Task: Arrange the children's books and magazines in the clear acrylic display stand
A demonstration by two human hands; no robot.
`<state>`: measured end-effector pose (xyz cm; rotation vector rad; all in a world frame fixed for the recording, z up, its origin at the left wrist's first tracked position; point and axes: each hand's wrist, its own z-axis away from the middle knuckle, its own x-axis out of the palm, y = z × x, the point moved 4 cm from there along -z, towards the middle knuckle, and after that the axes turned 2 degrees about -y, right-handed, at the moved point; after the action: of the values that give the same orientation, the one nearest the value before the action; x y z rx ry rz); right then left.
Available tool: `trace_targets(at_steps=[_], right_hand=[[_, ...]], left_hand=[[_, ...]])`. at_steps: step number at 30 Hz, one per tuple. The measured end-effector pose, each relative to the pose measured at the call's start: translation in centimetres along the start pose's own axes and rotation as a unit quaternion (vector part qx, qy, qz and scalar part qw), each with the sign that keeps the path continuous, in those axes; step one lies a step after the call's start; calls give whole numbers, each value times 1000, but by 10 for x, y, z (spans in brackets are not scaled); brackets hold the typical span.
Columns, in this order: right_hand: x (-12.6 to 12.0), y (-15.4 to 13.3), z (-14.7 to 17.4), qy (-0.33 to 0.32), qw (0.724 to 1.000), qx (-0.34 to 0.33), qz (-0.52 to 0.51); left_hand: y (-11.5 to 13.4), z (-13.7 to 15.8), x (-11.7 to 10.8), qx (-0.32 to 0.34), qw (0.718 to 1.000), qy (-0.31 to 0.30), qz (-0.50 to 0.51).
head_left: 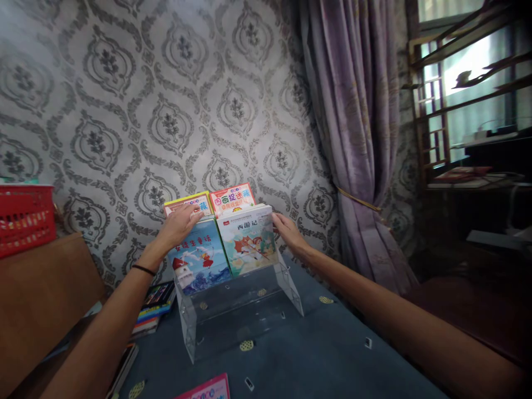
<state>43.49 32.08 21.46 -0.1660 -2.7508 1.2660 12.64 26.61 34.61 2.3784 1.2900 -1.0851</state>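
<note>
Two bare arms reach fwd to a clear acrylic rack (pixel 236 310) on a blue cloth. Left hand (pixel 179 224) lies flat, fingers loose, on top of the blue storybook (pixel 198 260); right hand (pixel 288 231) presses open-fingered vs the side of the green storybook (pixel 248 244). Both stand in the front tier, 2 more books (pixel 211 202) behind. Looks like squaring-up; next likely needs a gentle even push inward.

Far wall (pixel 124 100): grey damask wallpaper. Purple curtain (pixel 353 138) tied back, right of centre. Window (pixel 474 72) far right, bright daylight behind wooden shelving (pixel 432 111). Brown cabinet (pixel 37 293) left, red basket (pixel 25 216) on top. Blue patterned surface (pixel 311 354) near.
</note>
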Motion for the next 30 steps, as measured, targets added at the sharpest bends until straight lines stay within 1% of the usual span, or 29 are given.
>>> trace_targets(at_steps=[3,5,7,9,10,13,16,19,23,27,30], right_hand=[[-6,5,3,5,1000,22,-19],[-9,8,11,21,999,30,-23],[-10,12,23,37,999,27,-14],[-9,14,40,49,999,11,8],[-8,15,49,53,998,1,23],[-4,12,71,63,994,-29,80],[0,5,82,61,989,-48,125],[4,-1,81,54,989,-59,128],[8,-2,72,59,990,-62,114],[5,-2,57,93,985,-73,130],[2,-6,46,86,983,-84,139]], left_hand=[[0,12,-15,-14,999,50,0],[4,27,-27,-28,995,94,6],[10,51,-35,-51,989,139,9],[20,81,-35,-77,983,164,6],[25,97,-32,-84,983,164,3],[38,141,-14,-84,988,129,-11],[43,166,2,-69,992,99,-29],[41,165,6,-61,993,98,-34],[43,136,5,-46,992,112,-36],[60,99,11,-2,995,94,-46],[76,80,19,22,995,77,-61]])
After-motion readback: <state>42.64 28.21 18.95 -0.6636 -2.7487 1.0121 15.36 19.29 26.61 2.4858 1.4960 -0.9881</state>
